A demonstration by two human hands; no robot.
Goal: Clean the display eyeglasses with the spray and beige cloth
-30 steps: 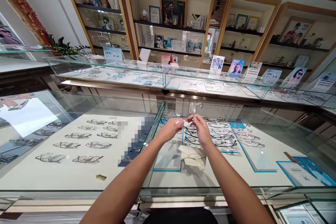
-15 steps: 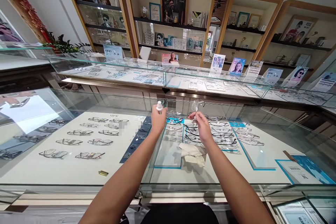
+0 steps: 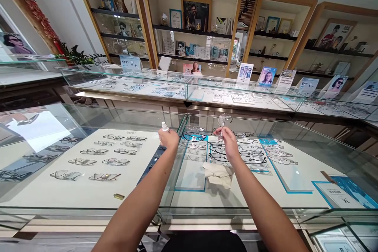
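A small white bottle (image 3: 164, 126) with a nozzle top is wrapped in my left hand (image 3: 169, 139), above the glass counter. The fingers cover most of its body. My right hand (image 3: 229, 141) pinches a pair of thin-framed eyeglasses (image 3: 223, 120), one lens raised above the fingertips. A crumpled beige cloth (image 3: 218, 175) lies below my right hand. Several dark-framed eyeglasses (image 3: 251, 153) sit in rows around and behind that hand, and more eyeglasses (image 3: 97, 151) are laid out to the left.
The display case (image 3: 88, 204) has glass edges at the front and middle. A small gold-coloured piece (image 3: 119, 196) lies near the front left. Behind stands another glass case (image 3: 141, 96) with upright cards (image 3: 245, 73), then wooden shelves (image 3: 191, 27).
My left hand has moved left and slightly down with the bottle, away from the eyeglasses. The eyeglasses in my right hand have turned, showing more of the lenses.
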